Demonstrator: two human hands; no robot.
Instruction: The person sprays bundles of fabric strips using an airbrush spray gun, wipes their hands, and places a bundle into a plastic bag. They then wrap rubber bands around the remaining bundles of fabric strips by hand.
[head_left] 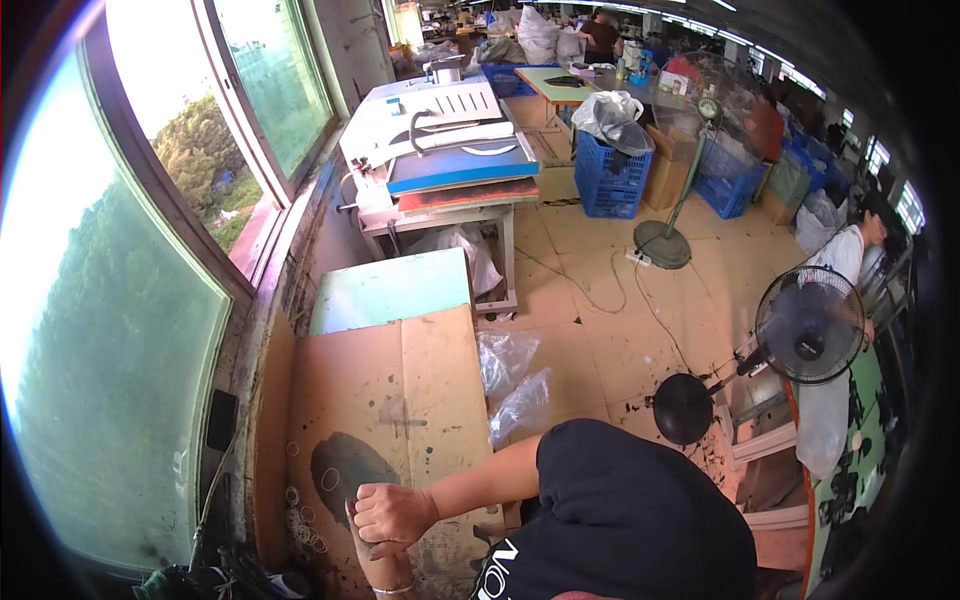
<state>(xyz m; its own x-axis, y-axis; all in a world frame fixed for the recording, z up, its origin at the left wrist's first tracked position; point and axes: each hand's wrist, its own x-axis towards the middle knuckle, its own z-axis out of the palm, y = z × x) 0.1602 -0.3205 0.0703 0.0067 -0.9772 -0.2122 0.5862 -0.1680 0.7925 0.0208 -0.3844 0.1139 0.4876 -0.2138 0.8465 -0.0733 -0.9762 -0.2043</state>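
My right hand is closed in a fist over the cardboard-covered table; whatever it grips is hidden. Directly below it, and partly covered by it, is my left hand, with a bracelet at the wrist. Its fingers are mostly out of sight. Just beyond both hands lies a dark grey oval patch or flat piece; I cannot tell which. A pale thin ring shows on it. Several pale rings, like rubber bands, lie at the table's left edge.
A window runs along the left. Ahead stands a white machine with a blue-edged bed. Clear plastic bags lie beside the table. Blue crates, a standing fan and a person in white are to the right.
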